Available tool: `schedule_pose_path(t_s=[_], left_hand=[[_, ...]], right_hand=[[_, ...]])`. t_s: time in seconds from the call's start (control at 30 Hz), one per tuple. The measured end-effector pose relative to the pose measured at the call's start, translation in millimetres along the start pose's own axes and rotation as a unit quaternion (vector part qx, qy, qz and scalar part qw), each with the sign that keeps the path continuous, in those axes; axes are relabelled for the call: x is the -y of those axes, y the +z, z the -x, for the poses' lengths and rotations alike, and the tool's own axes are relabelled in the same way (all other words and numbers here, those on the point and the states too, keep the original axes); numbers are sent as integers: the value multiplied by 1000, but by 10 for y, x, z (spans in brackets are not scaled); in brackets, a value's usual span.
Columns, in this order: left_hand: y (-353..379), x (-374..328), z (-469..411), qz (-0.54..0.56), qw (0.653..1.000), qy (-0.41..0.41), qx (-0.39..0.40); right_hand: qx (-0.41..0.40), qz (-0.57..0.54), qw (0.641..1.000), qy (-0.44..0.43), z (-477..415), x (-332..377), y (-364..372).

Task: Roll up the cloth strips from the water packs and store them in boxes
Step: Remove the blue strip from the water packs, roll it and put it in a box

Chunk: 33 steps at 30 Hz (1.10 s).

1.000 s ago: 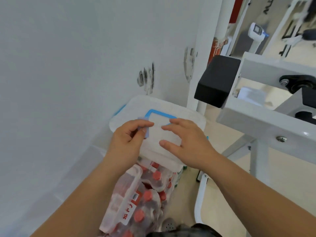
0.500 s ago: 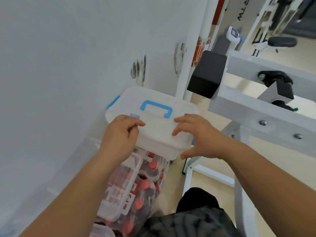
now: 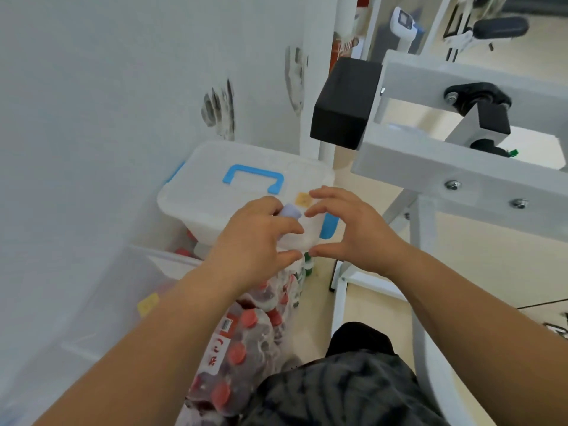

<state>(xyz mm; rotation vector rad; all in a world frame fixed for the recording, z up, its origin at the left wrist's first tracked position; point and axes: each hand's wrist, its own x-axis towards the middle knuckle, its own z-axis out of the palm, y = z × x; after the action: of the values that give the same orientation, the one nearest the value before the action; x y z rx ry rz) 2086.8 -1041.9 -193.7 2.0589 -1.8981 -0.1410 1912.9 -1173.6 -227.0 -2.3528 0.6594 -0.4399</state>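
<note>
Box (image 3: 215, 192) atop water packs (image 3: 246, 348)

A white wall (image 3: 107, 87) on the left has dark smudges (image 3: 219, 110) on it. A white metal frame (image 3: 461, 167) stands on the right, over the tan floor (image 3: 476, 256). A black block (image 3: 341, 103) sits at the frame's end. A black knob (image 3: 479, 99) is on the frame too. Far back is a dark padded seat (image 3: 501, 26).
</note>
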Motion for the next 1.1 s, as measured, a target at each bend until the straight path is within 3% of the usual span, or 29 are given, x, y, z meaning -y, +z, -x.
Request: schedule_pose_path(t_s=[0.17, 0.47, 0.77, 1.1], left_hand=[[31, -34, -71, -29, 1000, -1, 0], [101, -27, -135, -19, 1000, -9, 7], [49, -29, -160, -3, 1000, -15, 0], [-134, -13, -116, 33, 998, -23, 40]], right_hand=[[-110, -102, 986, 73, 159, -130, 192], [-104, -184, 970, 117, 226, -187, 371], [-86, -169, 974, 121, 242, -226, 389], [-130, -166, 970, 117, 239, -182, 459]])
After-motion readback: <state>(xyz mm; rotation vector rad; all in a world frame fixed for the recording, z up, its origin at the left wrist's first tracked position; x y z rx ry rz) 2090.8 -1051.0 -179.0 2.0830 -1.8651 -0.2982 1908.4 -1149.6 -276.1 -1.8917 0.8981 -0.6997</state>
